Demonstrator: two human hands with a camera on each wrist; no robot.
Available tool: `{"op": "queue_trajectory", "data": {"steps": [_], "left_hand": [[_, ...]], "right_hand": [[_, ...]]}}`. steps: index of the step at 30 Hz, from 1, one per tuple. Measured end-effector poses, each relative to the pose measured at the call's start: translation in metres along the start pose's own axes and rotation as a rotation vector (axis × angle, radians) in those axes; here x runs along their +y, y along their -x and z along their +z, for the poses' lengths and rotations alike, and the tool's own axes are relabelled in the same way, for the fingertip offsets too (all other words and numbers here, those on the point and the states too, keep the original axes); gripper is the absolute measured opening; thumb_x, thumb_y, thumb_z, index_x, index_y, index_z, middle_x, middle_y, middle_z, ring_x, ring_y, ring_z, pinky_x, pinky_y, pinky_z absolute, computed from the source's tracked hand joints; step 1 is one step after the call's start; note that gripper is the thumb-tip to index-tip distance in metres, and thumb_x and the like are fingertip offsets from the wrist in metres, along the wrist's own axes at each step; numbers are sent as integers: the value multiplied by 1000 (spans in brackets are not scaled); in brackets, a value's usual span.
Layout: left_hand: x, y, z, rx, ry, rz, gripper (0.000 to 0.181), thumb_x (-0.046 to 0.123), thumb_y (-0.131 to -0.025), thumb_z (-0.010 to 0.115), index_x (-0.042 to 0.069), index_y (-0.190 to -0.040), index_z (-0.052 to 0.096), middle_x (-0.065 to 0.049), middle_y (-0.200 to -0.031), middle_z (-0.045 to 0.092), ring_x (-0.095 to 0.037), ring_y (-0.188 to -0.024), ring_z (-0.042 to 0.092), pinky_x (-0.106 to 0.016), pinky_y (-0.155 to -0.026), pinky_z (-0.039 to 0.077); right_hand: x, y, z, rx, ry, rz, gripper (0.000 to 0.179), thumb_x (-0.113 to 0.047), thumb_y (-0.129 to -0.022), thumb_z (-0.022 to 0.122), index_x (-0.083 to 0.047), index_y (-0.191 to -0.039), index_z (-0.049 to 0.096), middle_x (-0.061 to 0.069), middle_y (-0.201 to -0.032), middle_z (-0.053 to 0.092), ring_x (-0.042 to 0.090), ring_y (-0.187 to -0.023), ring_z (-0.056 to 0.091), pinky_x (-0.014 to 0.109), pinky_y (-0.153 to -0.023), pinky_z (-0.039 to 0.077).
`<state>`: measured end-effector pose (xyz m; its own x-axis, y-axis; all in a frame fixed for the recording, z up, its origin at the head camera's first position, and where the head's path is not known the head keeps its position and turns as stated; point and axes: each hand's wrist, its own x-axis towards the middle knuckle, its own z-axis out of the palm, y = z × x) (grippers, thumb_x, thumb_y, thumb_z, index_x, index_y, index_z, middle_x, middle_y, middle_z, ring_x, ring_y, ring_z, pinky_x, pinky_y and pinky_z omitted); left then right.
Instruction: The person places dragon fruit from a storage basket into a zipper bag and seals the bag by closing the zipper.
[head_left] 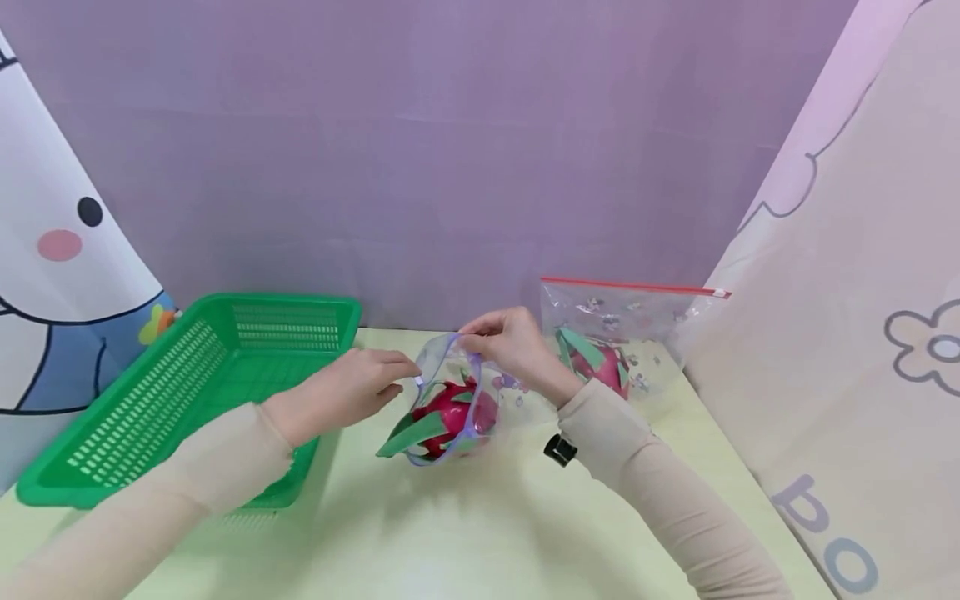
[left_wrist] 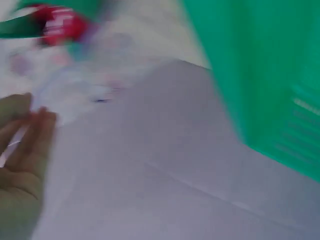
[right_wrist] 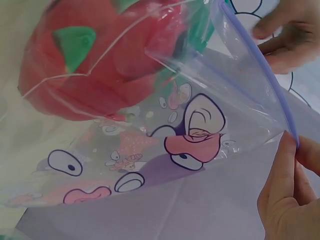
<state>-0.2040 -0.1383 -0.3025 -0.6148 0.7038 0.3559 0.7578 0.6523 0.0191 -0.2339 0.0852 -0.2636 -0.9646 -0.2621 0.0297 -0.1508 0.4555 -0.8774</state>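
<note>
A clear zip bag with a purple seal (head_left: 480,392) and printed cartoon figures lies with its mouth spread open. Inside sits a red dragon fruit (head_left: 450,412); one green leaf pokes out through the mouth. My right hand (head_left: 517,346) pinches the top corner of the bag's rim, and the right wrist view shows that hand (right_wrist: 292,195) with thumb and fingertips on the purple strip. On the other side of the mouth is my left hand (head_left: 360,387), thumb and fingers apart, close to the seal's end. In the left wrist view this hand (left_wrist: 25,155) is partly cut off.
At left stands a green plastic basket (head_left: 255,367). Behind the right forearm a second zip bag with a red seal (head_left: 637,287) holds another dragon fruit (head_left: 600,367). A small black object (head_left: 560,450) is by the right cuff. Purple cloth (head_left: 450,167) hangs behind the table (head_left: 450,542).
</note>
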Motion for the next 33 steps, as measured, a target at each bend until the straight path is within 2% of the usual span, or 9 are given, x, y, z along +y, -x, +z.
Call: {"op": "queue_trajectory", "data": {"steps": [4, 6, 11, 14, 19, 27, 33], "left_hand": [[-15, -9, 12, -52, -131, 167, 34, 5, -71, 77, 3, -103, 67, -8, -99, 67, -20, -90, 65, -28, -75, 55], [-19, -14, 19, -55, -172, 221, 34, 6, -69, 78, 3, -101, 68, -8, -97, 68, -19, -89, 65, -27, -74, 55], [-22, -23, 25, -55, -227, 266, 33, 10, -66, 81, 5, -97, 68, -7, -93, 68, -18, -87, 63, -25, -73, 55], [-23, -27, 27, -34, -247, 292, 28, 11, -67, 81, 6, -91, 67, -4, -86, 66, -17, -81, 61, -23, -70, 54], [-23, -26, 28, 37, -207, 300, 19, 11, -69, 78, 8, -82, 65, -1, -77, 61, -13, -72, 59, -20, -65, 52], [-19, -16, 14, 149, -147, 192, 17, 13, -68, 79, 10, -80, 67, 1, -75, 62, -10, -67, 62, -20, -61, 53], [-17, -18, 10, 219, -56, 163, 15, 11, -71, 78, 10, -82, 68, 2, -74, 59, -9, -64, 59, -20, -61, 52]], "right_hand": [[0, -1, -1, 12, 0, 18, 15, -23, -81, 70, -11, -90, 73, 5, -78, 68, 23, -67, 61, 28, -59, 51], [0, -1, -2, 18, 13, 28, 15, -24, -81, 70, -13, -90, 73, 4, -76, 68, 25, -69, 61, 28, -58, 50], [-2, 0, -4, 23, 41, 13, 14, -27, -81, 70, -16, -89, 73, 2, -78, 68, 21, -67, 58, 27, -53, 43], [-1, 0, -6, 34, 20, 2, 13, -25, -81, 70, -14, -89, 73, 2, -80, 69, 16, -67, 59, 28, -57, 47], [4, -3, -12, 65, -27, -3, 11, -19, -81, 70, -11, -89, 73, 4, -85, 70, 12, -71, 61, 28, -67, 53], [3, -8, -21, 82, -91, 33, 15, -15, -83, 67, -6, -96, 71, 7, -95, 69, 10, -78, 64, 26, -75, 54], [9, -7, -29, 94, -90, 25, 17, -18, -83, 67, -8, -98, 71, 5, -99, 69, 12, -85, 64, 27, -79, 53]]}}
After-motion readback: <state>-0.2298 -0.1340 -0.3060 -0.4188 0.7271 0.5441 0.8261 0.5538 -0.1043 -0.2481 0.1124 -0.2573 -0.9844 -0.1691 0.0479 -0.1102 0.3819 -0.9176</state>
